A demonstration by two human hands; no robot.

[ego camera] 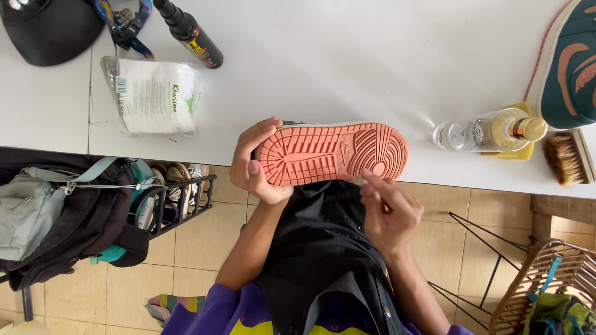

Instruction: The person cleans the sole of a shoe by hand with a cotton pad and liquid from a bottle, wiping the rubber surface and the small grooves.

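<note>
A sneaker (332, 152) with a salmon-orange grooved sole faces up at me, held at the edge of the white table (347, 56). My left hand (256, 162) grips its toe end, with the thumb on the sole and the fingers curled over the tip. My right hand (386, 208) is just below the heel, its fingertips pinched together on something small and pale that touches the sole's lower edge; what it is cannot be made out.
On the table: a clear bottle with gold cap (490, 131) lying on a yellow cloth, a wooden brush (566, 158), a second teal-and-orange sneaker (568, 62), a pack of white wipes (155, 96), a black spray bottle (189, 32), a black cap (49, 28). Backpacks (62, 217) and a shoe rack (177, 198) stand left, a wicker basket (546, 285) right.
</note>
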